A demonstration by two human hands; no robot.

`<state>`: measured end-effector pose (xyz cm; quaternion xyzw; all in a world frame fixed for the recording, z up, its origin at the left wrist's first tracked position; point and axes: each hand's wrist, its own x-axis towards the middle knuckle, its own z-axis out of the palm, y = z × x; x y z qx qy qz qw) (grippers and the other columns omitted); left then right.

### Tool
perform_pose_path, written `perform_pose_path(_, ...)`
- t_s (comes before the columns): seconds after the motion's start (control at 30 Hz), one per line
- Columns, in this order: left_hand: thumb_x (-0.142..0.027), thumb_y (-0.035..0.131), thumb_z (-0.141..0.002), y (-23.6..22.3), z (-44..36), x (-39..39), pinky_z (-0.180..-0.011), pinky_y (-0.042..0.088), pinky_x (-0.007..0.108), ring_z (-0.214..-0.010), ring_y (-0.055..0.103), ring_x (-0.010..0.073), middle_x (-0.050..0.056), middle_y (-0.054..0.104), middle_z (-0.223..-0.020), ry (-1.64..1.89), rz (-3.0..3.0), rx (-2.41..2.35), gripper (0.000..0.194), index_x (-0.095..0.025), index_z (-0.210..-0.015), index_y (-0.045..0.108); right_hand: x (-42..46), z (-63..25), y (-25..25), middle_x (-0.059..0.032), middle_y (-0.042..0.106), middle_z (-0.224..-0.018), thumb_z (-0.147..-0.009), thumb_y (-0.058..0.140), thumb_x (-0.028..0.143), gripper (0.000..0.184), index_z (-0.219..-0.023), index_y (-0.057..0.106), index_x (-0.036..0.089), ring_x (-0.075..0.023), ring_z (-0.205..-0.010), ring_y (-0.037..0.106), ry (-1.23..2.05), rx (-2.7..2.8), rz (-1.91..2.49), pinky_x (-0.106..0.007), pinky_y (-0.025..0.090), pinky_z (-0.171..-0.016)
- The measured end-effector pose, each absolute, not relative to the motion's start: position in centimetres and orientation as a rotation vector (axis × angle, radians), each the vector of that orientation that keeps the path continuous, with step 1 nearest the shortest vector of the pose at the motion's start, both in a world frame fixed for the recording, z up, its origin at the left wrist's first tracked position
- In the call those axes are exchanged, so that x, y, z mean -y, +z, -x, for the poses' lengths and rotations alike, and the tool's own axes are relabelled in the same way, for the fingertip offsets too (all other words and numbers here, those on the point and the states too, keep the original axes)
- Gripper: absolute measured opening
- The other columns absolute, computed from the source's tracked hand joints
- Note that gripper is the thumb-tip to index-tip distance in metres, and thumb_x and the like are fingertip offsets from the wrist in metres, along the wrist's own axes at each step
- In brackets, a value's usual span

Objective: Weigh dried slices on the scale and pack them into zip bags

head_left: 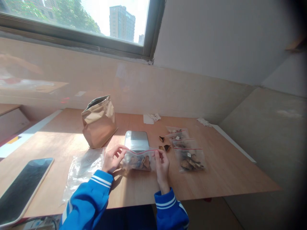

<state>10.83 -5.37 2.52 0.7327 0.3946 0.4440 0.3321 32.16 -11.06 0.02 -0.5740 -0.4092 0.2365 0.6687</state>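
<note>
A clear zip-lock bag (136, 163) with a red seal strip and brown dried pieces inside is held between my two hands at the table's front. My left hand (114, 158) pinches its upper left corner. At the upper right corner, my right hand (162, 164) grips the edge between thumb and fingers. The red strip dips in the middle. Just behind the bag lies a small silver scale (136, 139), its near edge partly covered. Loose dried pieces (167, 147) rest on the wood to the right of the scale.
Several filled zip-lock bags (189, 159) overlap on the right. An open brown paper pouch (99, 123) stands back left. Flat clear plastic (83, 169) and a large phone or tablet (25, 188) lie left. Crumpled tissue (154, 117) sits near the wall on the wooden table (220, 172).
</note>
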Motion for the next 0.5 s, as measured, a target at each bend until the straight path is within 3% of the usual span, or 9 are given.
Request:
perform_pose_path(0.17,-0.036,0.055,-0.085,2.41,-11.19,5.51,-0.047,0.043,0.022,-0.053,0.057,0.0084,0.003,0.067,-0.086,1.207,-1.839,-1.067,0.021,-0.017,-0.089,0.063,10.99,-31.94,-0.06,-0.0031,0.063,-0.082,-0.080,0.063,0.044,0.030,-0.090,0.061,0.016,-0.0154,-0.074,0.056,0.595,0.974,1.254,-0.029,0.044,-0.072)
perform_pose_path(0.5,-0.032,0.054,-0.083,2.32,-11.04,5.80,-0.044,0.041,0.021,-0.046,0.054,0.0083,0.001,0.067,-0.071,1.230,-1.888,-1.137,0.013,-0.019,-0.083,0.056,10.57,-32.05,-0.43,-0.0018,0.061,-0.075,-0.078,0.063,0.043,0.030,-0.086,0.064,0.014,-0.0137,-0.067,0.051,0.572,0.949,1.332,-0.027,0.043,-0.065)
